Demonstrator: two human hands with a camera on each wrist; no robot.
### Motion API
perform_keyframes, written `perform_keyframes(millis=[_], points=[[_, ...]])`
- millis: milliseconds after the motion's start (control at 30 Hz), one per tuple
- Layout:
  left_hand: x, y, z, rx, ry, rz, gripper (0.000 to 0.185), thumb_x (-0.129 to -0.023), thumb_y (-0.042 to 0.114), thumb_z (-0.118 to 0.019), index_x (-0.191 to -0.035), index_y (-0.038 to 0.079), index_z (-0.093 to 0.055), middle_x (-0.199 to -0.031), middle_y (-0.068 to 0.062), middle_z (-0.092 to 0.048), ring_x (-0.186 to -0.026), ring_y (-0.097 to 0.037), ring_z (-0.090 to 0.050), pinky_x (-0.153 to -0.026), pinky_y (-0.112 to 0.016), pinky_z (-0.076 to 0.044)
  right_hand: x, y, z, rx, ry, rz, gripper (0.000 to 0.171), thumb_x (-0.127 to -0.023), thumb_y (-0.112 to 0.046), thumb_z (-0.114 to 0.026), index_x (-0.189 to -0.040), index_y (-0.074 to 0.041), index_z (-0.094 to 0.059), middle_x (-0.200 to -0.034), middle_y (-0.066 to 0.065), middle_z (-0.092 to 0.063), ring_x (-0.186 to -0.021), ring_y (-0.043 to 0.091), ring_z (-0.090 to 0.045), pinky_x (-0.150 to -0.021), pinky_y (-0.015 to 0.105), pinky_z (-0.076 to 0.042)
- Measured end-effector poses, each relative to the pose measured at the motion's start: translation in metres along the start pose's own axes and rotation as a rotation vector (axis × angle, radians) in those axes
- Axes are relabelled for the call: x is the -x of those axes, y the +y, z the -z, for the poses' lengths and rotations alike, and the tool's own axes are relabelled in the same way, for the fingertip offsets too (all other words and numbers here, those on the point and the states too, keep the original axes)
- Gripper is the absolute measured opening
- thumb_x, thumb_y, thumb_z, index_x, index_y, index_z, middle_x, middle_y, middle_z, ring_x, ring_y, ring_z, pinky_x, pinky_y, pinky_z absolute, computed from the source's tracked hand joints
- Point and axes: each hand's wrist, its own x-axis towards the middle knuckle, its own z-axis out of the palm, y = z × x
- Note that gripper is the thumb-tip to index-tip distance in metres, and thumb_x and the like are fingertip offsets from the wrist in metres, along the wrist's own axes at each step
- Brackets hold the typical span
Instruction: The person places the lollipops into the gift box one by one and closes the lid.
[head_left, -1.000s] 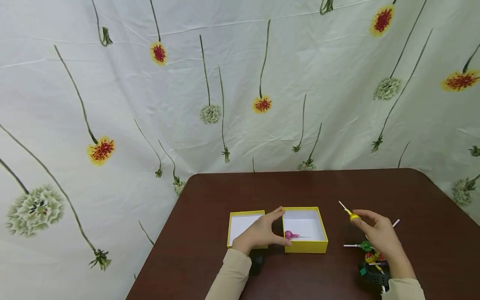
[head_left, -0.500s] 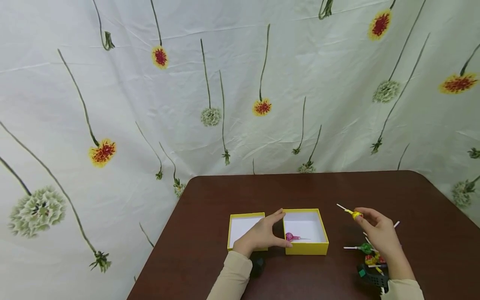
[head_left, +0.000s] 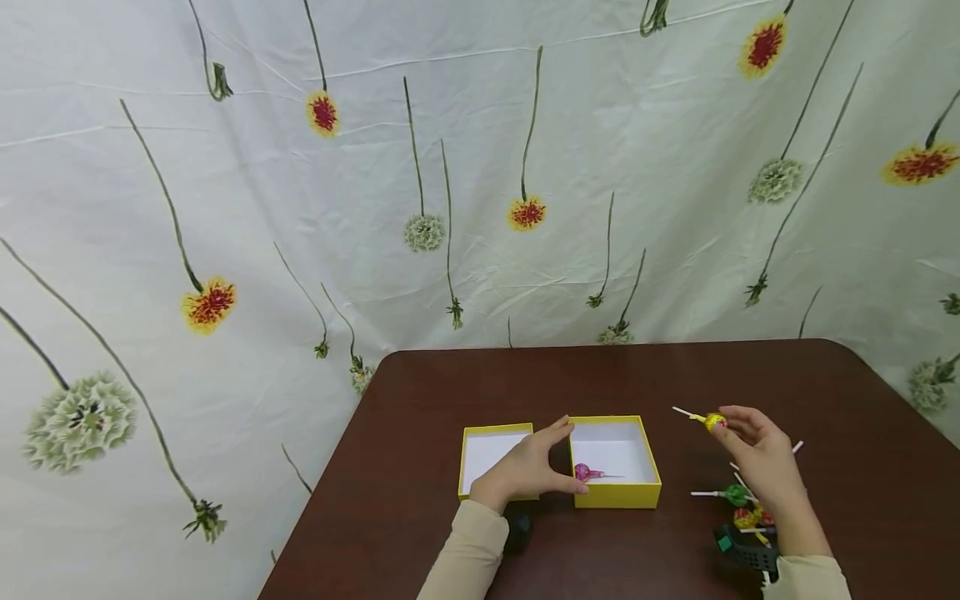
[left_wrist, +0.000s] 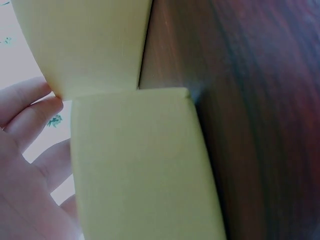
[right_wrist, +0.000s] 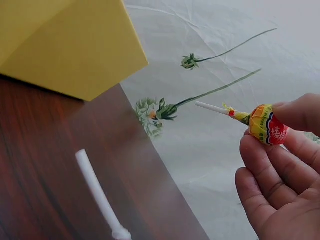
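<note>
My right hand [head_left: 757,454] pinches a yellow-wrapped lollipop [head_left: 712,420] by its head, above the table to the right of the yellow box [head_left: 615,493]; its white stick points left. In the right wrist view the lollipop [right_wrist: 266,125] sits between thumb and fingertips. My left hand [head_left: 528,471] rests on the left wall of the box, thumb along its front corner. A pink lollipop [head_left: 582,472] lies inside the box. The box's yellow lid [head_left: 487,433] lies upturned beside it, partly under my left hand. In the left wrist view only yellow box sides [left_wrist: 140,160] and my fingers [left_wrist: 30,120] show.
Several loose lollipops [head_left: 738,500] lie on the dark brown table [head_left: 675,375] under my right hand; one white stick [right_wrist: 97,192] shows in the right wrist view. A flowered white cloth [head_left: 450,167] hangs behind the table. The table's left edge is near the lid.
My right hand has turned the yellow lollipop slightly and raised it a little, its stick now lying flatter. The left hand has stayed on the box.
</note>
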Motion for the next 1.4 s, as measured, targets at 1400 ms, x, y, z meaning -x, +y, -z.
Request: perform_keyframes(millis=[1400], points=[[0.002, 0.002, 0.001, -0.004, -0.005, 0.005, 0.097, -0.079, 0.049, -0.082, -0.158, 0.021, -0.033, -0.167, 0.005, -0.024, -0.151, -0.024, -0.030, -0.118, -0.048, -0.036, -0.021, -0.044, -0.032, -0.323, 0.225, 0.067, 0.021, -0.093, -0.002, -0.068, -0.113, 0.005, -0.071, -0.085, -0.026, -0.071, -0.080, -0.006, -0.065, -0.074, 0.006, -0.050]])
